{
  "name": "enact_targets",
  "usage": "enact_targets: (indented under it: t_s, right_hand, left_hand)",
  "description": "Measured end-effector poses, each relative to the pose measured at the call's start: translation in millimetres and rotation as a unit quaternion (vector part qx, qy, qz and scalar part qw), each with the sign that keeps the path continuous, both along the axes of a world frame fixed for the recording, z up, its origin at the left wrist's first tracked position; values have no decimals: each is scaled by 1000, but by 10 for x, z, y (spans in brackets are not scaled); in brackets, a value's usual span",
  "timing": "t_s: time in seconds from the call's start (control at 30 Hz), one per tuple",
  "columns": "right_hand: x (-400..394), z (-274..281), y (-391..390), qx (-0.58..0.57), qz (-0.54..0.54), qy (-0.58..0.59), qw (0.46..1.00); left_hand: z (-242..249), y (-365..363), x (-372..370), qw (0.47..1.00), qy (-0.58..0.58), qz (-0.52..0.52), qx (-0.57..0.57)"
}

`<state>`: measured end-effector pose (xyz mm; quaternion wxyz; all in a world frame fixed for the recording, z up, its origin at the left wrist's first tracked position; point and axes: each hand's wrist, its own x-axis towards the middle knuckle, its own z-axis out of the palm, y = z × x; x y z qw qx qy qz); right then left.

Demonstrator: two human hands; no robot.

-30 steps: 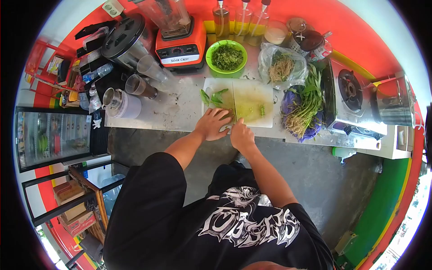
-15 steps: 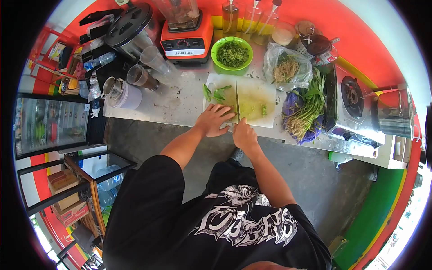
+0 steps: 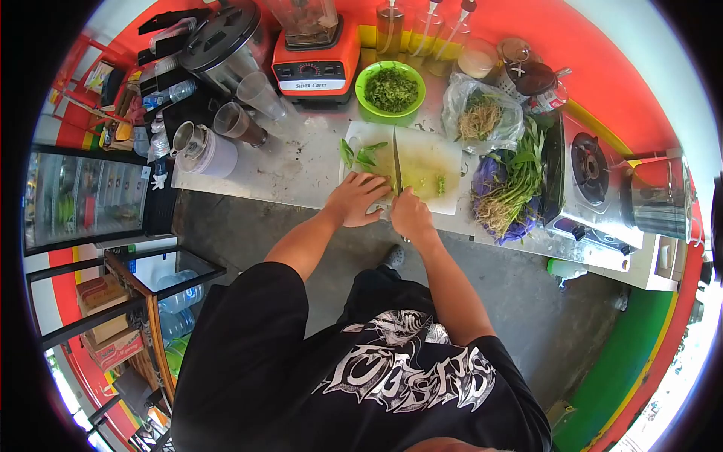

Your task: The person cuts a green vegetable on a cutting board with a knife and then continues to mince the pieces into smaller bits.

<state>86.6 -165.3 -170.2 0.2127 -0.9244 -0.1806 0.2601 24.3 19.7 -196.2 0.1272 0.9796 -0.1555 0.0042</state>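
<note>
My right hand (image 3: 412, 215) is wrapped round the handle of a kitchen knife (image 3: 397, 160), its blade pointing away from me over a white cutting board (image 3: 440, 151). Close to the left of the blade, my left hand (image 3: 354, 200) presses down on the board with its fingers together and bent. Green leaves (image 3: 364, 155) stick out beyond those fingers; the part beneath them is hidden. Right of the knife, a few chopped green bits (image 3: 440, 184) lie on the greenish wet board. Behind the board stands a lime-green bowl (image 3: 358, 96) full of chopped greens (image 3: 390, 89).
To the right lie a bunch of rooted greens (image 3: 516, 184) on purple plastic and a clear bag (image 3: 482, 117) of roots. A gas stove (image 3: 591, 169) stands beyond. Leftward are a red blender (image 3: 315, 64), plastic cups (image 3: 239, 124) and a white tub (image 3: 215, 160).
My right hand has moved slightly forward with the knife, and the blade has tilted a little. My left hand stays nearly in place by the leaves.
</note>
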Motion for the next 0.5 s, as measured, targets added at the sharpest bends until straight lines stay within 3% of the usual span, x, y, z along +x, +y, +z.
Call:
enact_targets:
  t_s: [0.3, 0.5]
  right_hand:
    - [-187, 46, 21, -16, -16, 17, 1000]
    - [4, 89, -68, -9, 22, 6, 1000]
  left_hand:
    - [-13, 7, 3, 999, -5, 3, -34]
    - [-33, 27, -18, 1000, 3, -25, 16]
